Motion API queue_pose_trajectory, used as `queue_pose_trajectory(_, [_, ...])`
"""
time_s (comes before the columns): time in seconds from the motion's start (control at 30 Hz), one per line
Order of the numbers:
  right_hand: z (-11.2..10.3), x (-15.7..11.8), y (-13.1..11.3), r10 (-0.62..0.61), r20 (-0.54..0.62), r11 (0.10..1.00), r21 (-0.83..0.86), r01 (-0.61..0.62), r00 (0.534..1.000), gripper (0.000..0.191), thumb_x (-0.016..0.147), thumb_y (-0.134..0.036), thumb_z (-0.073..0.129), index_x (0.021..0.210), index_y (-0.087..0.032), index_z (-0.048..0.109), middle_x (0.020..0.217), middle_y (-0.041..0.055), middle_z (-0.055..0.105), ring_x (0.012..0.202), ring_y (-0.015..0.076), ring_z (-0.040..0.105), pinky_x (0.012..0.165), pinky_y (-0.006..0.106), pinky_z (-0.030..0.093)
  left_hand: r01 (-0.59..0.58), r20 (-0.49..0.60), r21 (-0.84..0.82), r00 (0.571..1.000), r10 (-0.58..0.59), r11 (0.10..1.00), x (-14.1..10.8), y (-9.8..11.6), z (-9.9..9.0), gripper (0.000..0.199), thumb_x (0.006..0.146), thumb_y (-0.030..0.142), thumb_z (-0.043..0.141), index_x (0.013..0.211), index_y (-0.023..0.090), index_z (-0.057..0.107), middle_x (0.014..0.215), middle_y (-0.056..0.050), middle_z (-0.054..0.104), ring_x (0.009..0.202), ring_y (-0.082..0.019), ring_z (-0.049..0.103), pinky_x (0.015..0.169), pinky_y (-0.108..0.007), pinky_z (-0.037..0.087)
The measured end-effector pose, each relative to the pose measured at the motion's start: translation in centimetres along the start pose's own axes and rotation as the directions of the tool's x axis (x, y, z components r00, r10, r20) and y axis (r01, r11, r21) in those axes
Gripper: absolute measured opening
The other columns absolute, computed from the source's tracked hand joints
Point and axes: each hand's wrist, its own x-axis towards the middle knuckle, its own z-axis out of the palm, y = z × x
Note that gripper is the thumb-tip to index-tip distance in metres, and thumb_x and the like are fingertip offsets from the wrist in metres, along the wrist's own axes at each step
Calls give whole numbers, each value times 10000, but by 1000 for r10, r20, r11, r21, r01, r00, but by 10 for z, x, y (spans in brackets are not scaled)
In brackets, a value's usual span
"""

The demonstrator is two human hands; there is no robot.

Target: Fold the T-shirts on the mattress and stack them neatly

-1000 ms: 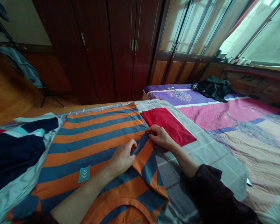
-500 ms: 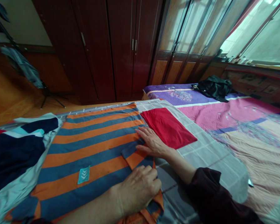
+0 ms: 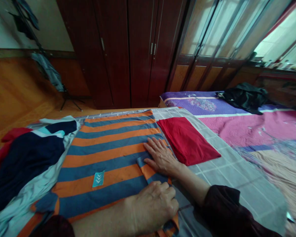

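An orange and blue-grey striped shirt (image 3: 108,158) lies spread out on the bed, with a small teal patch on its front. My right hand (image 3: 161,156) rests flat on the shirt's right side, fingers stretched out, over the folded-in sleeve. Closer to me, my left hand (image 3: 155,204) is closed at the shirt's near right edge, gripping the cloth; its fingertips are hidden beneath the hand. Just beyond my right hand lies a folded red garment (image 3: 187,140), apart from the striped shirt.
Loose navy, white and red clothes (image 3: 37,154) are heaped on the left. Under everything is a grey checked sheet (image 3: 227,184). A patterned bedspread (image 3: 236,126) with a dark garment (image 3: 246,97) extends at right. Dark wardrobes (image 3: 143,56) and a clothes stand (image 3: 49,72) stand behind.
The whole view has swung a little left, so everything sits farther right in the picture. Both hands stay at about the same places on the striped shirt.
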Motion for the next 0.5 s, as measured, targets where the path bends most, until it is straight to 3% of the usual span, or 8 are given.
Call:
queue_pose_trajectory(0.1, [6, -1, 5, 95, -121, 993, -62, -103, 988, 617, 894, -450, 487, 1396, -106, 384, 1481, 208, 289, 1380, 350, 208, 1086, 559, 243, 15, 13, 7, 1000, -15, 1000, -2, 3, -8, 66, 831, 183, 602, 777, 154, 576, 789, -30, 565, 757, -184, 548, 594, -301, 456])
queue_pose_trajectory(0.23, [17, -14, 2, -151, -78, 988, -13, 151, 985, 607, 912, -438, 446, 1438, -164, 315, 1490, 171, 289, 1376, 315, 245, 1061, 553, 315, 107, 30, 25, 994, -107, 994, -29, 0, -47, 81, 863, 228, 572, 822, 161, 591, 827, -23, 597, 781, -175, 569, 677, -304, 467])
queue_pose_trajectory(0.3, [19, -19, -3, -225, -88, 974, 0, 226, 970, 607, 910, -430, 452, 1443, -176, 311, 1482, 173, 304, 1368, 326, 262, 1047, 561, 339, 266, 4, 17, 964, -266, 964, -58, -6, -71, 99, 903, 228, 522, 877, 167, 596, 872, -19, 615, 823, -166, 576, 742, -288, 460])
queue_pose_trajectory(0.33, [17, -19, -7, -243, -110, 970, 6, 245, 964, 609, 906, -432, 460, 1443, -183, 315, 1482, 176, 300, 1365, 336, 266, 1040, 569, 348, 371, -14, -3, 928, -371, 929, -76, -9, -82, 122, 922, 222, 491, 897, 172, 600, 885, -17, 622, 836, -160, 579, 766, -280, 454])
queue_pose_trajectory(0.37, [14, -18, -12, -263, -132, 964, 17, 267, 956, 617, 902, -437, 467, 1447, -194, 308, 1486, 176, 287, 1363, 343, 267, 1031, 572, 360, 495, -41, -40, 867, -497, 868, -97, -12, -90, 151, 938, 219, 462, 932, 180, 607, 908, -15, 629, 861, -155, 584, 792, -272, 446])
queue_pose_trajectory(0.43, [3, -16, -27, -347, -145, 932, 58, 358, 927, 648, 895, -451, 477, 1465, -230, 262, 1498, 159, 259, 1364, 336, 263, 1027, 568, 376, 705, -139, -129, 683, -717, 697, -141, -14, -97, 215, 954, 230, 412, 988, 195, 621, 977, -17, 643, 918, -153, 592, 831, -265, 435])
queue_pose_trajectory(0.5, [-8, -13, -48, -480, -123, 863, 116, 492, 869, 688, 892, -466, 475, 1483, -259, 191, 1500, 139, 250, 1367, 316, 255, 1027, 551, 393, 864, -219, -227, 405, -888, 450, -184, -10, -91, 227, 941, 276, 422, 982, 214, 637, 991, -5, 660, 924, -156, 604, 825, -254, 437])
